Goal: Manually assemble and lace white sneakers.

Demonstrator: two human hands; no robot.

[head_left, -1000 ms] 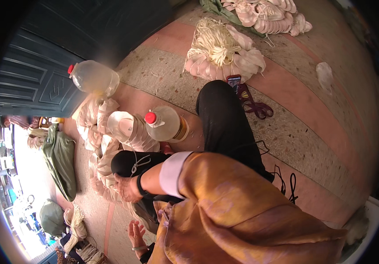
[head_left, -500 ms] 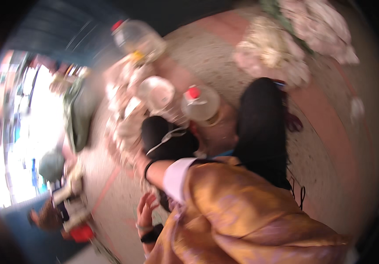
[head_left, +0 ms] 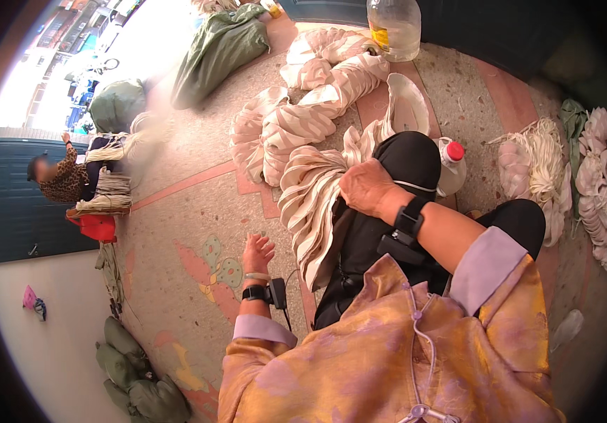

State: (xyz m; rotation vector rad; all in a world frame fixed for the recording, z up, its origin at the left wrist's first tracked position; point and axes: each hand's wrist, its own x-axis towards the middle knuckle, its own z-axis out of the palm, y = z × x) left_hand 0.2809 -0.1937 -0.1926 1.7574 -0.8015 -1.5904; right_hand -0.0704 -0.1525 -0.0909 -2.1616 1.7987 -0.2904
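Note:
My right hand [head_left: 368,185] is closed against my bent, black-clad knee [head_left: 408,158]. Its fingertips are tucked out of sight at the edge of a long bundle of cream cloth strips [head_left: 310,194], which drapes down beside my leg; what they grip is hidden. Off to the left, my left hand [head_left: 258,254] hangs above the patterned floor, fingers apart and slightly curled, holding nothing. Just beyond the knee stands a white plastic tub [head_left: 409,106], lying partly behind the strips. A clear jug with a red cap [head_left: 451,166] sits right of the knee.
Coiled cream bundles [head_left: 325,99] lie ahead, with a large clear bottle [head_left: 395,32] behind them. More pale skeins [head_left: 536,162] rest at right. Green sacks lie at far left [head_left: 222,53] and lower left [head_left: 138,366]. Another person [head_left: 64,180] sits by bundles near a blue door [head_left: 18,211].
The view has swung, and the blurred scene is now sharp. My right hand shows clearly at the knee, where it was mostly hidden. My left hand stays apart from the cloth, with fingers spread.

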